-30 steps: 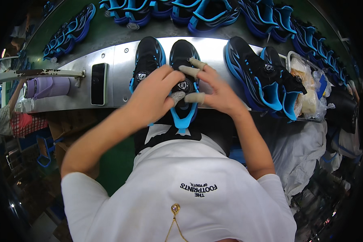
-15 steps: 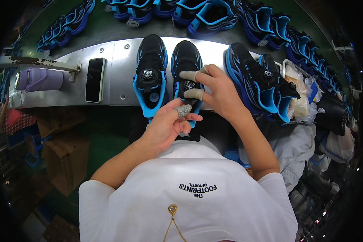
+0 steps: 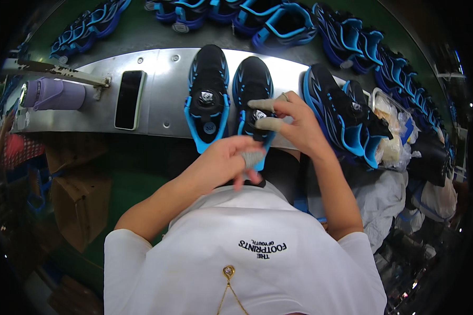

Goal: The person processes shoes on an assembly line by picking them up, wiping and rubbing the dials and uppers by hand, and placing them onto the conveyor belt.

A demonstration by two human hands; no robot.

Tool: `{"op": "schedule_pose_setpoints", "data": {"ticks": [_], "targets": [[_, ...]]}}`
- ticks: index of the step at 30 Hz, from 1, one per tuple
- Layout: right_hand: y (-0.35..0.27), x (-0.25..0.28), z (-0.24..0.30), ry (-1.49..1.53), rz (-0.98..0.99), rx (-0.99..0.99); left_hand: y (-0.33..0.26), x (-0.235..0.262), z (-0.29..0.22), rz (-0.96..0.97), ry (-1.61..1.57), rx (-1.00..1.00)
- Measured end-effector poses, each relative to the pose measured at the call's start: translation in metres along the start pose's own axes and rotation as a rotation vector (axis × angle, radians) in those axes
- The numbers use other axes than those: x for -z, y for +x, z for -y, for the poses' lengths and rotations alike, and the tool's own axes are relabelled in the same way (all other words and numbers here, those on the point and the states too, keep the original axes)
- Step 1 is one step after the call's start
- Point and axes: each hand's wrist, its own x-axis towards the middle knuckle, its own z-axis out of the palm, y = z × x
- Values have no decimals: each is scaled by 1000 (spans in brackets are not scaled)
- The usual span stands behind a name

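Head view: on the counter we have one black-and-blue shoe lengthwise away from us, toe outward, heel past the near edge. Our right hand, nearer, is narrowly parted about its dial, grip unclear; blurred at the heel, our left hand we cannot read.

R hand, fingers covered, at dial of blk/blue shoe; L hand, blurred, nr its heel. 2nd shoe just beside, to L. Phone & purple bottle far L on metal worktop; shoe pair to R, nr tray w/ bagged items.
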Motion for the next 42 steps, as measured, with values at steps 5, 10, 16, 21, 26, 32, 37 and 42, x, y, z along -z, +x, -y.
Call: {"op": "schedule_pose_setpoints", "data": {"ticks": [5,10,16,21,26,32,37,42], "targets": [[30,9,7,-108,-52,79,3,46,-31,-794,1220,-874],[66,-5,4,-84,12,98,16,92,-29,-304,908,-653],[105,-16,9,-173,58,121,14,85,-24,-617,1009,-746],[116,-24,8,-127,97,147,15,100,-30,-320,873,-730],[119,-31,0,-162,100,149,19,94,-30,-385,879,-661],[124,-33,4,-164,121,92,15,98,-25,-299,922,-808],[125,-35,3,-154,111,116,15,104,-27,-383,834,-643],[131,-37,-2,-156,104,114,14,105,-19,-389,987,-904]]}}
